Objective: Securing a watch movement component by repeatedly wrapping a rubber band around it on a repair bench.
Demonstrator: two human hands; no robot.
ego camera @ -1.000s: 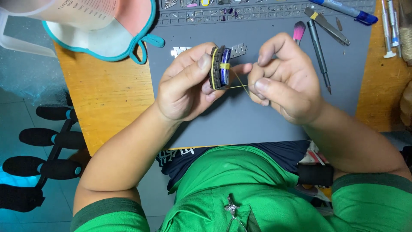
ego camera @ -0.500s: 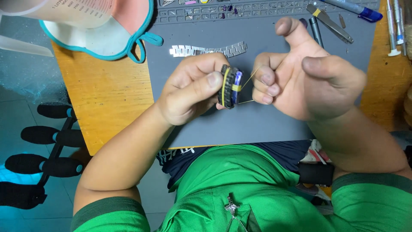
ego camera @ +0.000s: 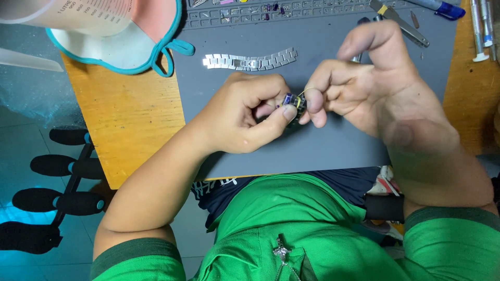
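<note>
The work surface is a wooden bench (ego camera: 130,119) carrying a grey work mat (ego camera: 323,140), seen from above over a tiled floor.

Nearest the camera, the person's green garment fills the lower edge of the view, and both forearms extend from it over the mat.

Above the mat's middle, the left hand (ego camera: 245,112) is closed on a small watch case (ego camera: 293,101), dark with a blue face; thumb and fingers pinch it from the left side. The right hand (ego camera: 375,86) meets it from the right: thumb and forefinger are pinched together at the case, with a thin yellowish strand running up from the case to the fingertips. What exactly the right fingertips clamp is too small to tell. The remaining right fingers are curled, and the thumb is raised. The case is held just above the mat, between the two hands.

Farther away, a steel link bracelet (ego camera: 250,61) lies flat on the mat, well apart from the hands. To its left rests a teal-rimmed tray (ego camera: 130,52) with a clear measuring jug (ego camera: 67,13) over it. At the far right lie hand tools (ego camera: 401,23), including a blue-capped pen (ego camera: 442,8).
</note>
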